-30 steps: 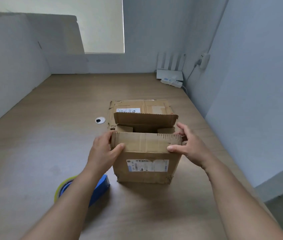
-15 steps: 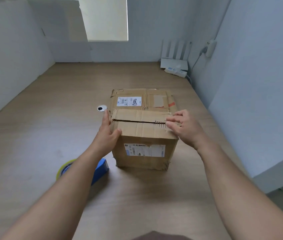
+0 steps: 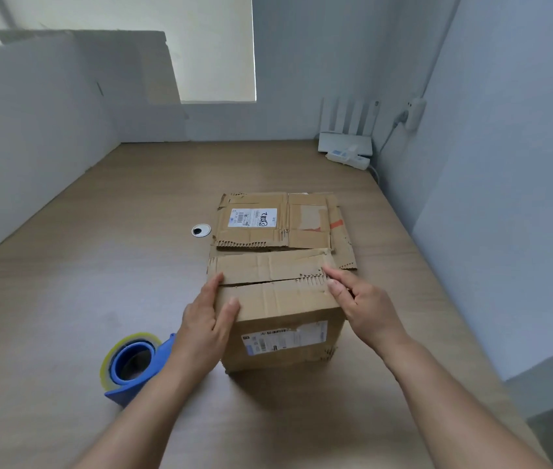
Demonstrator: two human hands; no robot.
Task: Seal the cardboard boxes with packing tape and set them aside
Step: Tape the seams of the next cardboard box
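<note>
Cardboard box point(image 3: 278, 301) between left hand point(image 3: 205, 321), right hand point(image 3: 368, 308), fingers point(image 3: 340, 277) on top edges

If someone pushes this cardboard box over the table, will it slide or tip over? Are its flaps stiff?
The cardboard box probably slides rather than tips: it sits flat on the smooth table. Its ragged flaps may spring open, as the left hand and right hand hold them down untaped.

The wood-grain worktop point(image 3: 99, 265) carries a closed cardboard box point(image 3: 281, 319) near its front edge, right of centre. A second cardboard box point(image 3: 278, 221) sits just behind it. A blue tape dispenser point(image 3: 132, 363) lies to the front left. A round cable grommet point(image 3: 201, 230) sits mid-surface. A white router point(image 3: 344, 143) and power strip point(image 3: 349, 160) occupy the far right corner.
</note>
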